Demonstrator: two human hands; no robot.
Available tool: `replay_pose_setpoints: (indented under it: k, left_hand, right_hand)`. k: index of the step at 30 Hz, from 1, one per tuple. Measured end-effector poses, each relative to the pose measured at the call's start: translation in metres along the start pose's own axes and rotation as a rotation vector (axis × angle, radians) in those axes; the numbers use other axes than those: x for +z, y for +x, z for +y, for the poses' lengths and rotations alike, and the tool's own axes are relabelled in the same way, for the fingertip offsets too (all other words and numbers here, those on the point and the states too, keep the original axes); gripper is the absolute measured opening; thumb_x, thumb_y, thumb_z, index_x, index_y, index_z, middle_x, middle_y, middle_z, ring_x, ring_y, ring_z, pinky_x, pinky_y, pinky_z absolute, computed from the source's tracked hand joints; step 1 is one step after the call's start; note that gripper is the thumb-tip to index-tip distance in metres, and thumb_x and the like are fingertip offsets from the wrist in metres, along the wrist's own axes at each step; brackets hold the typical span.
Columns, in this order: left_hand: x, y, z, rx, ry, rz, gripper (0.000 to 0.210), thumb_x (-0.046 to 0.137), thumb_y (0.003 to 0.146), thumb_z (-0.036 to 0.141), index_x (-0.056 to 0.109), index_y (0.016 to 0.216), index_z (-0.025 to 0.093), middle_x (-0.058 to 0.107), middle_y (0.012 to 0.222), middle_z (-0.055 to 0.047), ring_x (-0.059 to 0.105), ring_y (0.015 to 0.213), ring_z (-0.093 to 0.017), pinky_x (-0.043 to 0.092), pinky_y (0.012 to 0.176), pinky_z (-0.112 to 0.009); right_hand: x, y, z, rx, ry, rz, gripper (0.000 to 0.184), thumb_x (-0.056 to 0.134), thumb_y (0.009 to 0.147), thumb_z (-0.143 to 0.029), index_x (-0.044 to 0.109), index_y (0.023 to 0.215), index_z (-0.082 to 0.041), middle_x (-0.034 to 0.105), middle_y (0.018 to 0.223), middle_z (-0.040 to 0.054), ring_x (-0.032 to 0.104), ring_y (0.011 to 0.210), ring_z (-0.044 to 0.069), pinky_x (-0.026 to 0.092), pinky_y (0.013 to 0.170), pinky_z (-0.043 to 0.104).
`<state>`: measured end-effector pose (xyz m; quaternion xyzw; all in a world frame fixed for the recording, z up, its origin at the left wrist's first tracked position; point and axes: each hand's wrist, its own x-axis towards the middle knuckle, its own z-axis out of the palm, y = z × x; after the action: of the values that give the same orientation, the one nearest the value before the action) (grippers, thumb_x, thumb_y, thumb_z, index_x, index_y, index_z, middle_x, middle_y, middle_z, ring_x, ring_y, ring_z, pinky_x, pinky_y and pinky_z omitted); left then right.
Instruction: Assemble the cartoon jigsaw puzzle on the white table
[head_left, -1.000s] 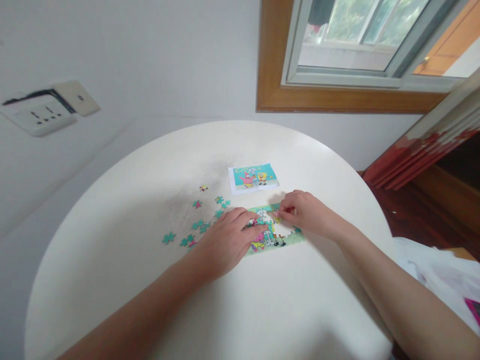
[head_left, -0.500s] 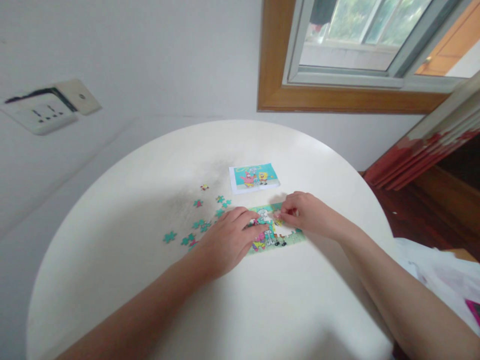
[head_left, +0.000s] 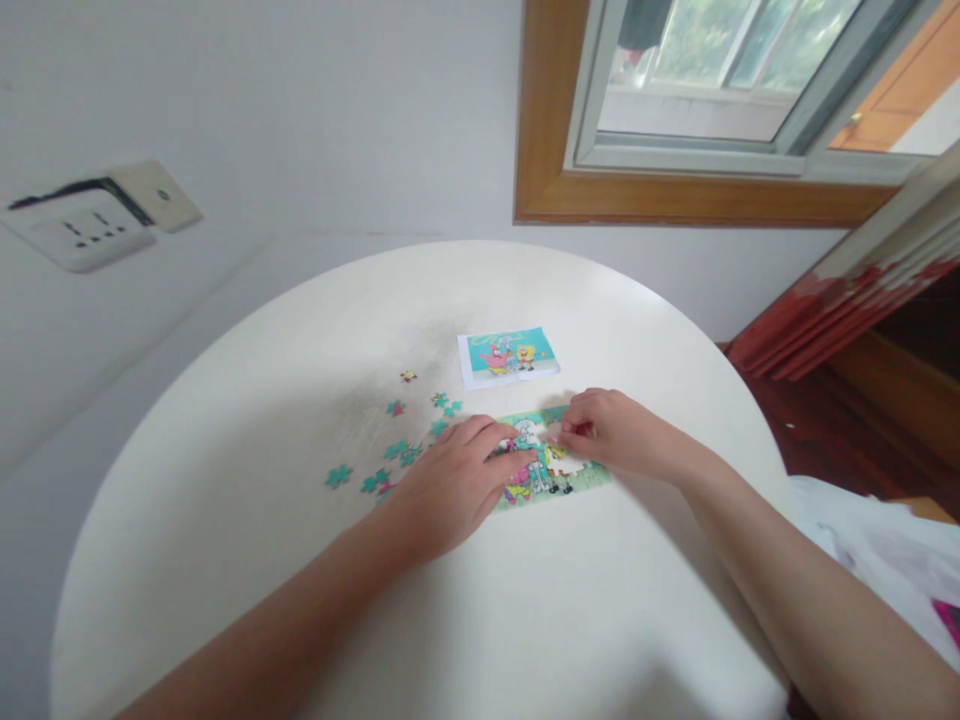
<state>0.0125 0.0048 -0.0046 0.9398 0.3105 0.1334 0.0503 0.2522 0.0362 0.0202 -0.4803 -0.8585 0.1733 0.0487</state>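
Note:
A partly assembled jigsaw puzzle (head_left: 519, 490) with cartoon figures lies on the white round table. My left hand (head_left: 461, 475) rests over its left part, fingers stretched out and slightly apart. At the upper middle of the puzzle, my right hand (head_left: 606, 428) is closed in a pinch on a puzzle piece (head_left: 556, 453) with yellow on it, beside a white gap. The fingertips cover much of that piece, and whether it sits fully flat cannot be seen. Several loose teal pieces (head_left: 339, 476) lie left of my left hand, a few with pink or yellow.
Behind the puzzle lies a printed reference picture (head_left: 513, 356) of the same figures. The white table (head_left: 300, 330) has a curved edge, close to the wall at the back. A wall socket (head_left: 94, 230) is at left, a wood-framed window at upper right, and white plastic bags (head_left: 877, 560) at lower right.
My right hand has shifted down slightly, and more yellow now shows in the puzzle below its fingertips, where white gap was before. My left hand has stayed in place.

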Motion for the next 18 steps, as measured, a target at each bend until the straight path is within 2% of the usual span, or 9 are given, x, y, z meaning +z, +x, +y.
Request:
replay_pose_setpoints:
  k: [12,18]
  left_hand:
    - [-0.0002,0.0001,0.0018,-0.016,-0.019,0.03,0.031,0.048,0.093,0.017,0.062,0.12,0.023,0.058,0.113,-0.01,0.047,0.109,-0.025,0.044,0.096,-0.043]
    - [0.0019,-0.0009,0.0,-0.02,-0.021,0.03,0.032,0.047,0.093,0.018,0.062,0.121,0.024,0.057,0.113,-0.01,0.047,0.11,-0.025,0.043,0.097,-0.043]
  right_hand:
    - [0.0018,-0.0003,0.0023,0.004,-0.01,-0.047,0.031,0.052,0.088,-0.035,0.068,0.067,-0.018,0.066,0.067,0.0035,0.053,0.064,0.014,0.033,0.062,0.025]
    - [-0.0025,-0.0024,0.0029,0.002,-0.009,-0.045,0.031,0.051,0.088,-0.033,0.066,0.066,-0.018,0.063,0.066,0.0025,0.049,0.06,0.012,0.031,0.06,0.025]
